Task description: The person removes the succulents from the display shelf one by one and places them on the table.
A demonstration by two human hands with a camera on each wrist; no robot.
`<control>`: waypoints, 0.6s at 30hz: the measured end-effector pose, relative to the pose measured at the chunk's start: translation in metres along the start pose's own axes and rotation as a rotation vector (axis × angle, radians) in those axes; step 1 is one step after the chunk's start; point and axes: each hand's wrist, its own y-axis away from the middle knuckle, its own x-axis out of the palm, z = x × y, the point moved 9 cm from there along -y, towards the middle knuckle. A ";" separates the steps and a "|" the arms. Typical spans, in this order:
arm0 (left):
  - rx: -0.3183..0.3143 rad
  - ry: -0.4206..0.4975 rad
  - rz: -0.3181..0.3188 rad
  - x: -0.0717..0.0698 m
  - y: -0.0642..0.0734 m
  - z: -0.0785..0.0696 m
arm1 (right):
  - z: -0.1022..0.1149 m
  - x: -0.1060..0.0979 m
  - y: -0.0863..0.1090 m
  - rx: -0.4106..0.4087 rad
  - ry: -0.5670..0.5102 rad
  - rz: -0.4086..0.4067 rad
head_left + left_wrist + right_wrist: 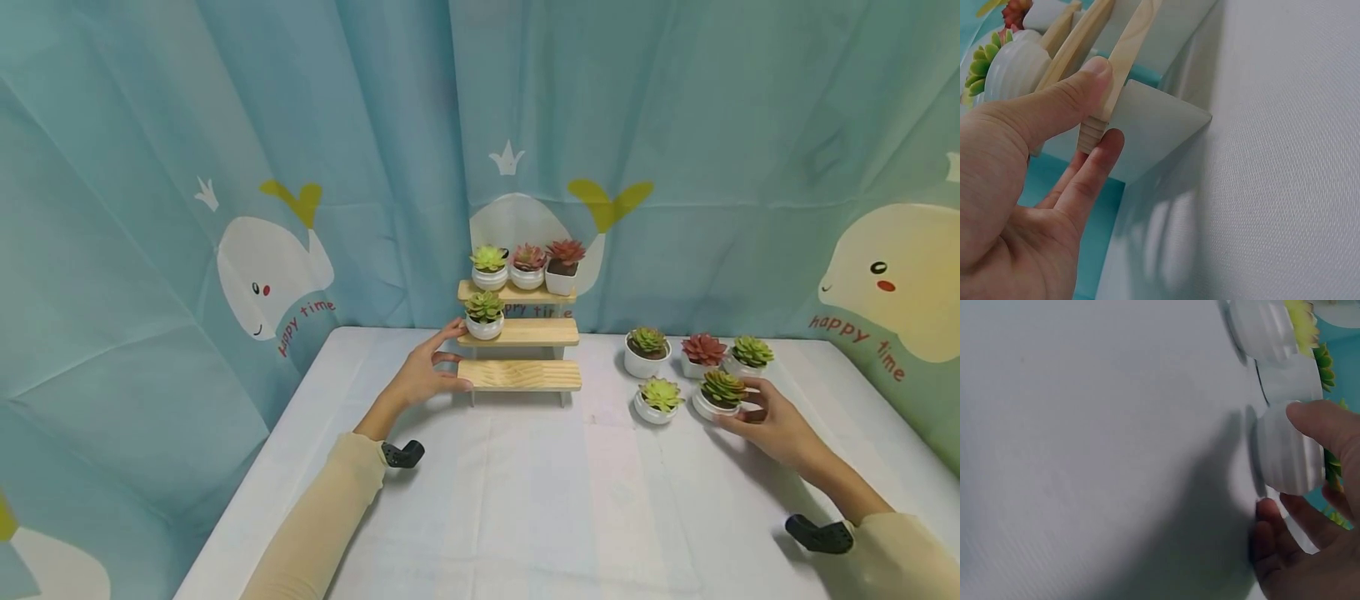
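Note:
A wooden three-tier display stand (519,375) is at the back of the table. My left hand (423,375) pinches the left end of its lowest board (1116,81), thumb on one face and a fingertip on the other. On the middle tier's left end sits a green potted succulent (484,315). At the right, my right hand (780,425) holds another potted succulent (722,393), green with reddish tips. Thumb and fingers lie around its white pot (1290,450), which appears to be at the tabletop.
Three potted succulents (527,267) line the top tier. Near my right hand stand a yellow-green succulent (658,400), a green one in a taller pot (647,352), a red one (702,354) and another green one (750,354). A whale-print curtain (405,167) hangs behind the table.

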 end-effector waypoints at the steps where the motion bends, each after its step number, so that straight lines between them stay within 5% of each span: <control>1: 0.000 0.000 0.000 0.000 0.000 0.000 | 0.000 -0.001 0.000 -0.004 0.004 0.010; 11: -0.007 -0.012 -0.001 0.001 0.000 0.001 | 0.011 -0.014 0.003 -0.034 0.055 0.101; 18: -0.012 -0.022 -0.002 0.000 0.000 0.002 | 0.026 -0.031 0.005 -0.157 0.076 0.065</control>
